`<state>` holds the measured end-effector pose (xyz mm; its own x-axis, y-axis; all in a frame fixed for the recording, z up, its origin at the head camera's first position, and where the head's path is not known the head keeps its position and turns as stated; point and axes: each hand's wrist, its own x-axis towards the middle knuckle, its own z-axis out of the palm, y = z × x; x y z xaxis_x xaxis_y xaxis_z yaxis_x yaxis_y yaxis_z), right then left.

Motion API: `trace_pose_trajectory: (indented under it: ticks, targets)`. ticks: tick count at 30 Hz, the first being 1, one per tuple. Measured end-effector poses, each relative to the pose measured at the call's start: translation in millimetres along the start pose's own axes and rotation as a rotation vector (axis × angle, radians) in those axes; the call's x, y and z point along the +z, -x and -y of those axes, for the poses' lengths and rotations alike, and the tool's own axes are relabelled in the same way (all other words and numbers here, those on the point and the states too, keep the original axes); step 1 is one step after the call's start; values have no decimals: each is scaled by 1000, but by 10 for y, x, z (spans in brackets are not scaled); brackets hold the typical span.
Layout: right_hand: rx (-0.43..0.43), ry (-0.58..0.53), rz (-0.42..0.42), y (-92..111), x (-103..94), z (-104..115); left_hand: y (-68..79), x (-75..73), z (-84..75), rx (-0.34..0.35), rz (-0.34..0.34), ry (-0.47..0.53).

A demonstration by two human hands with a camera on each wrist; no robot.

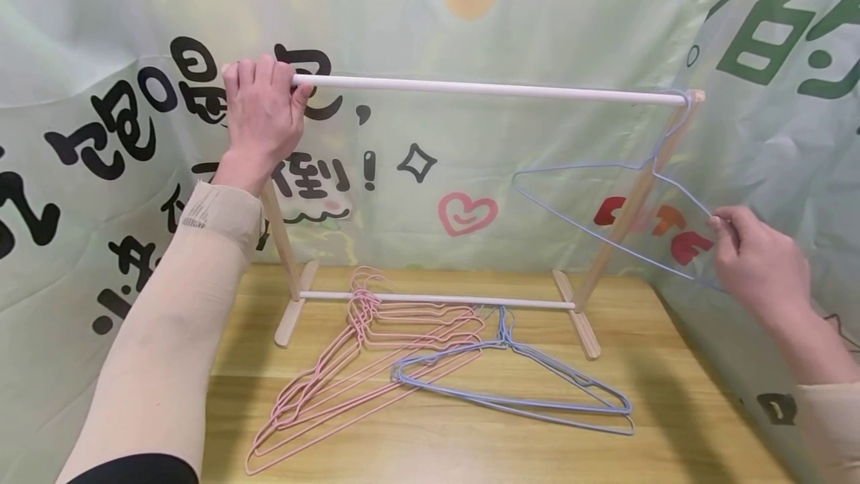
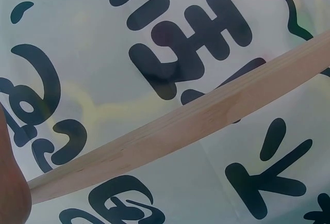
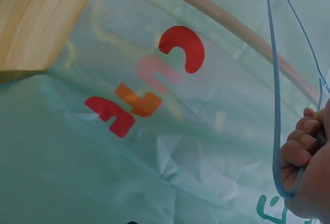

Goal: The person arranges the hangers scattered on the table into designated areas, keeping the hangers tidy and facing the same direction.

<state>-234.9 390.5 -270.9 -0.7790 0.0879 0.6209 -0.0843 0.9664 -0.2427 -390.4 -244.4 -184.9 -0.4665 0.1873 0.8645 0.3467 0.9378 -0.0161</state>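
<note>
- My right hand (image 1: 766, 264) has its fingers curled in, and they pinch the right end of a blue hanger (image 1: 645, 255). I can't see just where my thumb tip sits.
- I think I hold that end so the hanger can tip and my fingers don't get in the way of its hook (image 1: 689, 104).
- Most of the hanger is left of my right fingers. Its other end pokes out left, into the air.
- The hook is higher than my right fingers and a bit left. It looks to be round the top bar (image 1: 484, 88), at the right end, just beside the right post (image 1: 625, 222).
- My left hand (image 1: 263, 107) is at the bar's left end. Its fingers are side by side and bend over the bar, maybe to make it steady.
- Lower down, the pink hangers (image 1: 363, 308) lie in a heap on the table (image 1: 497, 454), to the left. Their hooks are up by the low bar (image 1: 437, 299).
- More blue ones (image 1: 510, 399) lie to the right, and their left ends cross the pink ones. I guess each colour has its own heap for easy picking.
</note>
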Motion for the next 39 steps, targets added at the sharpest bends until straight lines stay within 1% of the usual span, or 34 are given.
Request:
trace_pose_trajectory:
  ticks: [3, 11, 24, 30, 36, 39]
  targets:
    - [3, 0, 11, 19, 13, -20, 0, -12, -7, -3, 4, -2]
    - [13, -19, 87, 48, 9, -51, 3, -31, -20, -8, 16, 0]
    - [33, -62, 80, 112, 85, -21, -4, -31, -25, -10, 11, -7]
    - [44, -69, 94, 151, 91, -15, -15, -37, -33, -13, 23, -9]
    - [33, -97, 78, 182, 109, -1, -19, -40, -31, -20, 35, -14]
    - [42, -123, 67, 189, 111, 9, -20, -39, -28, -23, 38, -15]
